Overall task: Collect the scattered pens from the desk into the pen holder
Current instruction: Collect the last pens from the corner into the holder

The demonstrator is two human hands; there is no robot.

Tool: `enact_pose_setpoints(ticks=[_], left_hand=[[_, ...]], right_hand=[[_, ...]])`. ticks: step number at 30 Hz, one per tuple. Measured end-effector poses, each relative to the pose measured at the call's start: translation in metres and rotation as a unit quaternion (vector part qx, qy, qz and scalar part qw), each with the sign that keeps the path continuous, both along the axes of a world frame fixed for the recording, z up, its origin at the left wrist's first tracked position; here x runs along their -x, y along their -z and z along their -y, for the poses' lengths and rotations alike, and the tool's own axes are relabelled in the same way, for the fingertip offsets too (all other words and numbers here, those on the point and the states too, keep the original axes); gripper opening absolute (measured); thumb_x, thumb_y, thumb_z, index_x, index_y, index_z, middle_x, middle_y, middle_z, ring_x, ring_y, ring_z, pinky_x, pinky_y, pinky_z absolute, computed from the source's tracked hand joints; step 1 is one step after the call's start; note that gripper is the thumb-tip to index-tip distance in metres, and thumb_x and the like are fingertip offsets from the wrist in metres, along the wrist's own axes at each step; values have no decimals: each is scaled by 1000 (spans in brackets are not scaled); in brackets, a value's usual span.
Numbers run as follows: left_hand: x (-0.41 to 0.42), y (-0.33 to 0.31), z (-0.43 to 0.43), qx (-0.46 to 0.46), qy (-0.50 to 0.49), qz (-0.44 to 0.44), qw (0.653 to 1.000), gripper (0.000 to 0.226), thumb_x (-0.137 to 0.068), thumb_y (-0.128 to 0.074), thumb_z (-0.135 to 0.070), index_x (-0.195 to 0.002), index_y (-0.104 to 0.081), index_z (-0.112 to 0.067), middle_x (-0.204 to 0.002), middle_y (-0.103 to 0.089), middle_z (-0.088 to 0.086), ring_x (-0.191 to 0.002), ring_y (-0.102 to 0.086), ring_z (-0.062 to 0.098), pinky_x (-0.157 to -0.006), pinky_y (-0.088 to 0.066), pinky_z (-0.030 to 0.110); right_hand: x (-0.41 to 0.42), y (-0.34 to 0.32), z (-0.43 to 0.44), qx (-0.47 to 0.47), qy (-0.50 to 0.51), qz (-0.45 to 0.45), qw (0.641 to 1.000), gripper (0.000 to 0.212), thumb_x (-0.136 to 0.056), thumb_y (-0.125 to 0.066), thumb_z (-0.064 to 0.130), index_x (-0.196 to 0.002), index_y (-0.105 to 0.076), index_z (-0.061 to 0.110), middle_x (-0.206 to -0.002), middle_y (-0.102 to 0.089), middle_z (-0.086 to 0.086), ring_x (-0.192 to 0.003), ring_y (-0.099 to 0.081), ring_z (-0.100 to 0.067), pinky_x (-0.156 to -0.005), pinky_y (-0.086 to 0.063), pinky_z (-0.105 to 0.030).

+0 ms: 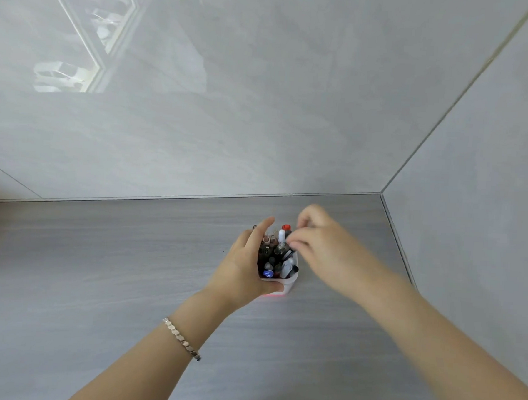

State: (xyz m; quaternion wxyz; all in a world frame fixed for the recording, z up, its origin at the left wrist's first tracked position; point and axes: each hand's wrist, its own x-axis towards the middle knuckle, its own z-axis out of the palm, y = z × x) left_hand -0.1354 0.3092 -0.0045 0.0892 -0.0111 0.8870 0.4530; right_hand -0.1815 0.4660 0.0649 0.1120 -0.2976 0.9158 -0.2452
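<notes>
The grey wood-grain surface [101,252] runs to a far edge against a glossy grey wall [262,92] and a right edge against a side wall [487,181], the two meeting in a corner at far right. Bare room lies to the left and near. The pen holder [278,284], white with a pink base, stands toward the far right, packed with pens [276,255] with black, blue, white and red caps. The left hand [244,269] wraps it, fingers curled round its left side. The right hand [318,242] is blurred above the pens, fingers pinched; what it grips I cannot tell. A bracelet [182,339] circles the left wrist.
</notes>
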Motion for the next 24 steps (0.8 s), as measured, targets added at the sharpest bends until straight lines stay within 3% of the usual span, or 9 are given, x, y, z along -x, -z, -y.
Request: enact_pose_setpoints(ticks=[2, 5, 7, 10, 13, 16, 20, 24], left_hand=[[0, 1, 0, 1, -1, -5, 1000, 107, -57, -83, -17, -124, -7, -51, -125, -40, -3, -117, -41, 13, -96, -37, 25], [0, 2, 0, -4, -3, -6, 1000, 107, -58, -83, -17, -125, -7, -53, -119, -37, -8, -116, -42, 12, -93, -36, 23], [-1, 2, 0, -4, -6, -13, 1000, 106, -58, -83, -17, -119, -7, -59, -118, -36, -10, -118, -41, 12, -93, -35, 22], [-3, 2, -2, 8, -17, -20, 1000, 108, -57, -82, -19, -119, -4, -59, -124, -37, -6, -121, -42, 16, -93, -41, 28], [-5, 2, -5, 52, -25, -22, 998, 115, -54, -84, -27, -124, 1, -55, -134, -35, 0, -125, -37, 20, -93, -42, 34], [-6, 2, -8, 64, -38, -19, 997, 114, -56, -83, -29, -123, 5, -58, -127, -41, 0, -121, -41, 23, -91, -43, 34], [-9, 1, -5, 49, -77, -11, 996, 111, -57, -81, -28, -137, -7, -46, -129, -42, -2, -121, -42, 20, -90, -41, 29], [-16, -6, 32, 5, -147, -14, 989, 110, -54, -85, -23, -139, -16, -37, -122, -42, -7, -122, -41, 15, -92, -35, 25]], right_hand=[[-3, 15, 8, 45, 0, 11, 999, 20, -90, -54, 15, -105, -66, 13, -104, -57, -8, -88, -58, -24, -81, -48, -36], [-8, 37, 3, 141, 112, -35, 983, 21, -80, -65, 27, -99, -67, 18, -91, -70, -4, -86, -62, -19, -79, -51, -32], [-15, 51, 1, 171, 137, -106, 970, 25, -80, -61, 33, -89, -72, 13, -86, -73, -6, -85, -58, -14, -77, -48, -24], [-23, 62, 1, 158, 129, -125, 971, 46, -92, -42, 42, -87, -74, 10, -105, -71, -11, -97, -51, -16, -84, -42, -22], [-24, 62, -7, 132, 81, -85, 984, 49, -92, -35, 48, -102, -71, 16, -119, -65, -9, -106, -49, -16, -91, -39, -23], [-24, 54, -18, 91, 63, -4, 994, 37, -89, -44, 43, -117, -62, 26, -115, -67, 5, -106, -55, -12, -91, -46, -28], [-15, 48, -29, 131, 120, 80, 981, 23, -90, -54, 19, -111, -63, 22, -102, -65, 11, -98, -60, -9, -88, -42, -20], [-3, 55, -11, 24, 86, 144, 986, 18, -90, -52, 20, -104, -64, 22, -95, -67, 6, -95, -63, -13, -90, -49, -30]])
